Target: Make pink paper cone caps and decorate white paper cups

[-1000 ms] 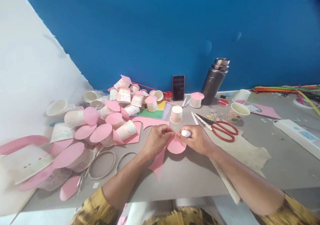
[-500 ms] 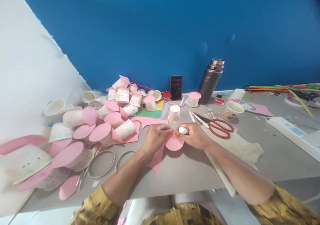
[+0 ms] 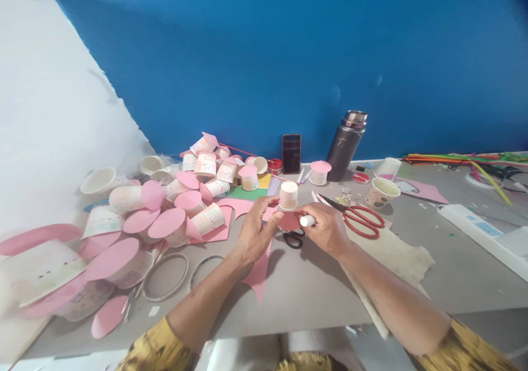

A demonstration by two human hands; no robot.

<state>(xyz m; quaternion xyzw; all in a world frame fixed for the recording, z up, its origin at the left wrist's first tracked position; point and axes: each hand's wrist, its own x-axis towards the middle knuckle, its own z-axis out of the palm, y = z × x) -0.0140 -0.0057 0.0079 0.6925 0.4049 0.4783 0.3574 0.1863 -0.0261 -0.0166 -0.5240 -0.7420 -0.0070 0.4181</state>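
Observation:
My right hand is closed around a white tube, its rounded end sticking out by the thumb. Against those fingertips is a piece of pink paper, seen edge-on and shaded; whether the fingers grip it is hard to tell. My left hand has its thumb and fingers apart, just left of the pink paper. Right behind the paper, an upturned white paper cup stands on the table. Small scissors with black handles lie below the paper, partly hidden.
Painted paper cups with pink paper tops are heaped on the left. Large red-handled scissors lie right of my hands on a pale cloth-like sheet. A dark flask, a phone and a power strip stand or lie farther off.
My left hand has let go of the pink paper and opened, moving slightly left. The paper has tipped up away from me, uncovering the black-handled scissors. My right hand keeps the tube.

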